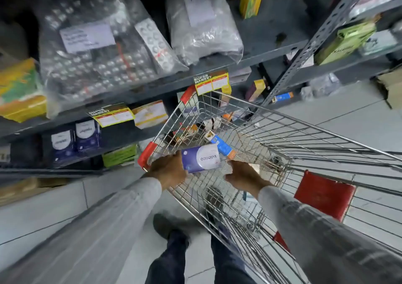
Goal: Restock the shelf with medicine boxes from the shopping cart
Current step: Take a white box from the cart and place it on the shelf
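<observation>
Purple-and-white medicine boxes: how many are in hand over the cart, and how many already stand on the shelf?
Held over the cart: 1 purple-and-white box, gripped by the left hand
Standing on the shelf: 2 matching boxes
Total: 3

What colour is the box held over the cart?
Purple and white, seen in the head view: the box sits in the left hand.

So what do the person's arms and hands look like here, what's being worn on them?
Both arms wear long, light grey sleeves with faint, fine vertical stripes: the left sleeve and the right sleeve. The fabric looks loose and reaches to the wrists. The left hand and right hand are bare, with no gloves; no rings, watch or bracelet are visible, though motion blur hides fine detail.
</observation>
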`<state>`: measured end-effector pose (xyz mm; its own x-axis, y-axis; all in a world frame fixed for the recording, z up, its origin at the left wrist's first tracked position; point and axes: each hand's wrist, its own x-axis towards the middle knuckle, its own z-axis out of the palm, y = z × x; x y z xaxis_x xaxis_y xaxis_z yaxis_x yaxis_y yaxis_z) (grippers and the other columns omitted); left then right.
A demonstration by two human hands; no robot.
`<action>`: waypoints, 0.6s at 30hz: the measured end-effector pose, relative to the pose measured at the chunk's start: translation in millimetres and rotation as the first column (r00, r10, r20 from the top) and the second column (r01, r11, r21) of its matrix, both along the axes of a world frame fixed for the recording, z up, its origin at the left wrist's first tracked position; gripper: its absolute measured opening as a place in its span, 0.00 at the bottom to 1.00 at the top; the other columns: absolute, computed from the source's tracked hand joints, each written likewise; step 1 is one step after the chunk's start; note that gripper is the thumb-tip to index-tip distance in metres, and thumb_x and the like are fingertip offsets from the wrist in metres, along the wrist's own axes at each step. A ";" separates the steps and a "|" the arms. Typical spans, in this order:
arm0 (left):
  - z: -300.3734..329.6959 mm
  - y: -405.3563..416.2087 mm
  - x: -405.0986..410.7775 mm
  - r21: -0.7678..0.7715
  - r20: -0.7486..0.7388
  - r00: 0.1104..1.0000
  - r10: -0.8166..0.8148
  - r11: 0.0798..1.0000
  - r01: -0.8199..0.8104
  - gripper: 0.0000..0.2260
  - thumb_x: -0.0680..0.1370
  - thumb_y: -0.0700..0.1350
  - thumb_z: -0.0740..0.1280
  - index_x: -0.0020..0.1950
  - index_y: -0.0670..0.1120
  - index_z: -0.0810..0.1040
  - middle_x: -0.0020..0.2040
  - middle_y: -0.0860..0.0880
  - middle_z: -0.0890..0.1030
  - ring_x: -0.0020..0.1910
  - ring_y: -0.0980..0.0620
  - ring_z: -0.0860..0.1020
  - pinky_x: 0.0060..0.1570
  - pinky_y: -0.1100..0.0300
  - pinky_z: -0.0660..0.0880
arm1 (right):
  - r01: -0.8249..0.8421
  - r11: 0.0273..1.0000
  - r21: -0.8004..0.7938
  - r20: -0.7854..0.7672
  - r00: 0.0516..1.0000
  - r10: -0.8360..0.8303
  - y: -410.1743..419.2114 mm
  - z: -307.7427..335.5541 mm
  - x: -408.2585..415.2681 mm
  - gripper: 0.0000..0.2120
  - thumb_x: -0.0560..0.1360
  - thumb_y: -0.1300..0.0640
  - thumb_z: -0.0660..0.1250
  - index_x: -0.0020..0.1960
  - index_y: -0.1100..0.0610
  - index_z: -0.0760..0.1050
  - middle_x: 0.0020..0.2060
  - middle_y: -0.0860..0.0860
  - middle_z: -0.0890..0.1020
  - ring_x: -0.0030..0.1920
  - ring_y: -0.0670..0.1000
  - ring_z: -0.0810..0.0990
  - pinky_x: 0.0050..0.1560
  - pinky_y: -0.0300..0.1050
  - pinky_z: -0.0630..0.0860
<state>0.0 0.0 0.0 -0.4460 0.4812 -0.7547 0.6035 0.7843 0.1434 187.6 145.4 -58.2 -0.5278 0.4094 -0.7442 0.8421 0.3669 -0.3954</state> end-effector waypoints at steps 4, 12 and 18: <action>-29.6 14.5 -4.9 0.010 0.245 0.923 0.296 0.951 -0.308 0.16 0.76 0.47 0.69 0.64 0.50 0.76 0.62 0.43 0.84 0.56 0.43 0.82 0.61 0.52 0.79 | 0.185 0.971 -0.154 -0.010 0.982 -0.188 0.2 -28.9 -7.4 0.38 0.79 0.60 0.69 0.83 0.50 0.56 0.74 0.60 0.75 0.37 0.47 0.81 0.31 0.41 0.77; -47.7 18.2 1.7 0.082 0.451 0.764 0.462 0.831 -0.551 0.24 0.82 0.34 0.61 0.78 0.45 0.67 0.71 0.42 0.78 0.69 0.41 0.76 0.70 0.48 0.74 | 0.335 0.927 -0.168 -0.214 0.906 -0.366 -10.4 -36.6 -24.7 0.28 0.74 0.68 0.70 0.72 0.52 0.76 0.62 0.54 0.85 0.50 0.52 0.80 0.33 0.32 0.74; 30.2 14.8 4.8 0.387 0.503 0.764 0.404 0.686 -0.616 0.25 0.81 0.35 0.67 0.73 0.57 0.70 0.67 0.50 0.80 0.53 0.62 0.81 0.41 0.74 0.76 | 0.520 0.849 -0.089 -0.524 0.701 -0.484 -12.1 40.6 -16.7 0.22 0.72 0.69 0.75 0.64 0.55 0.84 0.55 0.50 0.88 0.48 0.45 0.86 0.55 0.55 0.84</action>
<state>4.8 14.8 30.2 -0.4951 0.6070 -0.6216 -0.0493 0.6946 0.7177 170.9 133.3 -17.6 -0.5201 0.7595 -0.3906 0.5881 -0.0131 -0.8087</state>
